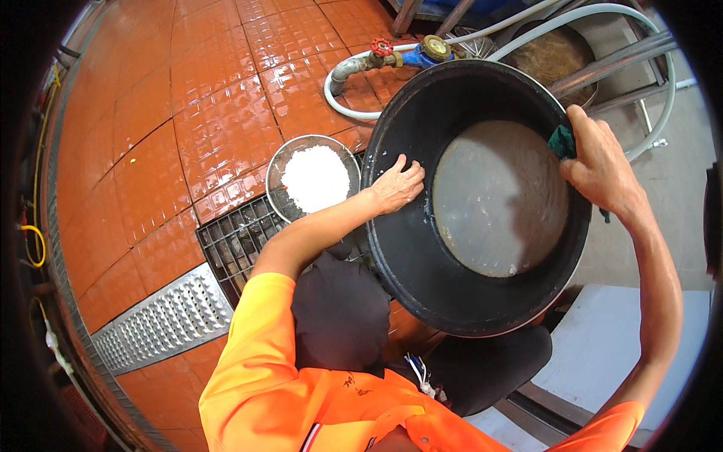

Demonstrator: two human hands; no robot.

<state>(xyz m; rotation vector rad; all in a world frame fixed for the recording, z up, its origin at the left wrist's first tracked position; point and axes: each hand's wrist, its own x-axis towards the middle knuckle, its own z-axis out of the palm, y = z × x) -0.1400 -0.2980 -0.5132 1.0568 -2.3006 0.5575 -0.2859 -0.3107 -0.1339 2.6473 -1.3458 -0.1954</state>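
Observation:
A large black round pot (482,301) leans in front of me, with cloudy, whitish liquid (497,196) across its bottom. My left hand (399,186) reaches over its left rim and touches the inner wall, fingers slightly curled and apart, with nothing visible in them. White specks cling to the wall near those fingers. On the right rim, my right hand (602,158) is closed around a dark green cloth or pad (562,142) pressed against the pot. Left of the pot stands a round metal mesh strainer (276,188) holding a heap of white grains (316,178), probably rice.
The strainer rests by a metal drain grate (237,237); a perforated metal cover (166,320) continues leftward. Wet orange tiles (218,90) form the floor. Behind the pot are a red-handled valve (382,48), a blue water meter (433,51), a pale hose (655,113) and a metal pipe (610,68).

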